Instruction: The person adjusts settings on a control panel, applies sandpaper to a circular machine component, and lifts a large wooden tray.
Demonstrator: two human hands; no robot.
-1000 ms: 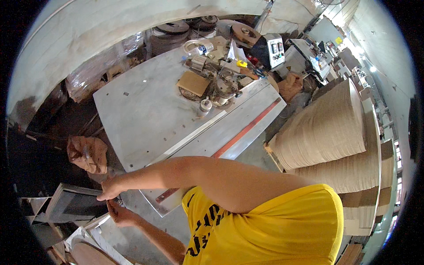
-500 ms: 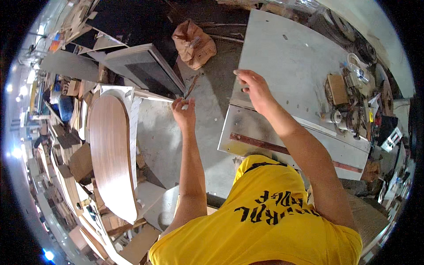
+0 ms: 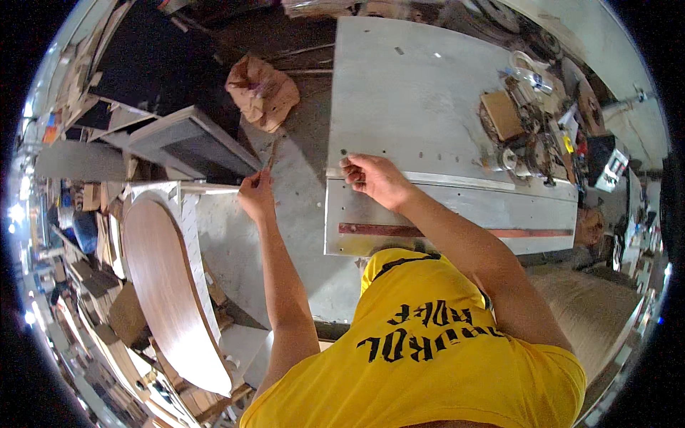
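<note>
My left hand [image 3: 257, 195] is closed in a pinch at the end of a narrow pale board edge [image 3: 212, 189]. What its fingertips hold, if anything, I cannot make out. A thin brown strip [image 3: 273, 152] shows just beyond those fingers; whether they touch it is unclear. Over the left end of a grey metal machine table [image 3: 428, 107], my right hand [image 3: 374, 180] has its fingers curled together. A tiny pale thing may be at its fingertips, too small to name. Left of my left arm lies a long wood-grain panel [image 3: 160, 264] with rounded ends.
A crumpled brown paper bag [image 3: 262, 93] sits on the concrete floor [image 3: 296, 235]. Dark-faced panels [image 3: 196, 146] lean beyond my left hand. Tools and a small brown block [image 3: 502, 115] crowd the table's right side. Stacked wood offcuts [image 3: 128, 314] fill the far left.
The whole view has shifted, so the table and bag appear further left. My right hand has come nearer to me over the table's edge, its fingers more curled. My left hand stays pinched.
</note>
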